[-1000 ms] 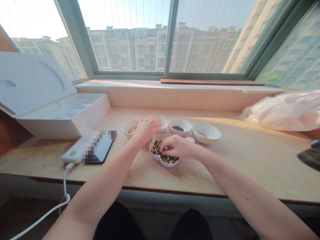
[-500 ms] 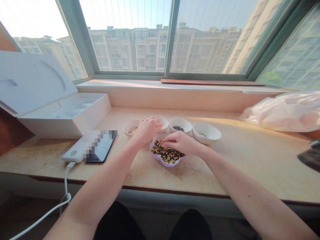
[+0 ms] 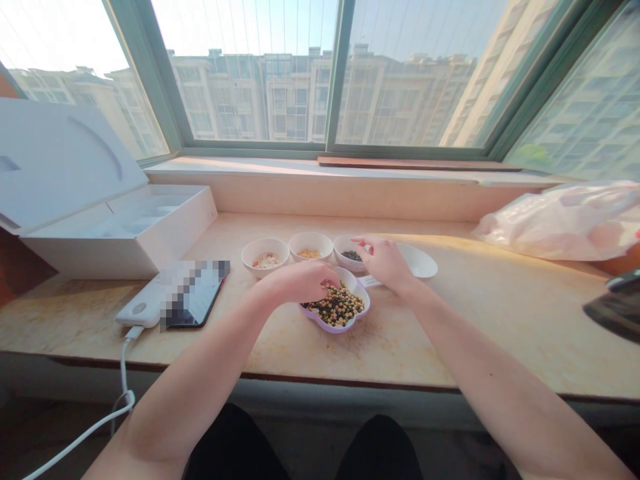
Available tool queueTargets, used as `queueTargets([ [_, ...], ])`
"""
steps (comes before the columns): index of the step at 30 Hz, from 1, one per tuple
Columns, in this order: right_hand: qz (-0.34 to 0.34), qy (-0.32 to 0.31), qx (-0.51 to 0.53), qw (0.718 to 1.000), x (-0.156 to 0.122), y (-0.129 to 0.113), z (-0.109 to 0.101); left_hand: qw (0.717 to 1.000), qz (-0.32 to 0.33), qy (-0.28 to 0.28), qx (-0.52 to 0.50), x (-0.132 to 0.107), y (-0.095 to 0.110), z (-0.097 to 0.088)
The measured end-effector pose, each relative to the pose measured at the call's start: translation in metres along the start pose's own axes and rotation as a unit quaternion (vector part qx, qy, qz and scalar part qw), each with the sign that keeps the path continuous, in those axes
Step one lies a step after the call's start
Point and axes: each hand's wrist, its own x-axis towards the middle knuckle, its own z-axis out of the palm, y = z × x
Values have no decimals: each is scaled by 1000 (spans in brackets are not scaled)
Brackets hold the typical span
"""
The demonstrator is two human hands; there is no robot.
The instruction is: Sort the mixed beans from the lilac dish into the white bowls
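Observation:
A purple flower-shaped dish [image 3: 357, 317] of mixed yellow and dark beans sits on the stone ledge in front of me. My left hand [image 3: 300, 281] reaches into its left side, fingers curled down among the beans. My right hand [image 3: 385, 259] hovers over the white bowl of dark beans [image 3: 349, 255], fingers pinched together; what they hold is too small to see. Behind the dish stands a row of white bowls: one with pale and red bits [image 3: 265, 256], one with yellow beans [image 3: 311, 245], and one mostly hidden by my right hand [image 3: 423, 264].
A black phone lies on a white power bank [image 3: 170, 301] at left, its cable [image 3: 90, 427] hanging off the ledge. An open white box [image 3: 115, 227] stands behind it. A plastic bag [image 3: 565, 223] lies at right, a dark object [image 3: 615, 310] at the right edge.
My left hand came back from the bowls into the purple dish. My right hand left the dish and rose over the bowl of dark beans.

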Motion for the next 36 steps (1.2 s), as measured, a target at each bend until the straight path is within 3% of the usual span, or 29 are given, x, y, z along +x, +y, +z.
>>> queueTargets([
  [3,-3,2,-24,1000,0,2,1,997,13,-68,-18,1,0,1],
  [16,2,-10,-2,1000,-2,-4,1,995,22,-95,-37,9,-5,6],
  [28,-11,-6,11,1000,-3,-7,-1,998,-22,-1,-67,5,-5,8],
  [36,-2,1,73,997,-3,-15,-4,985,-81,132,-71,8,-13,4],
])
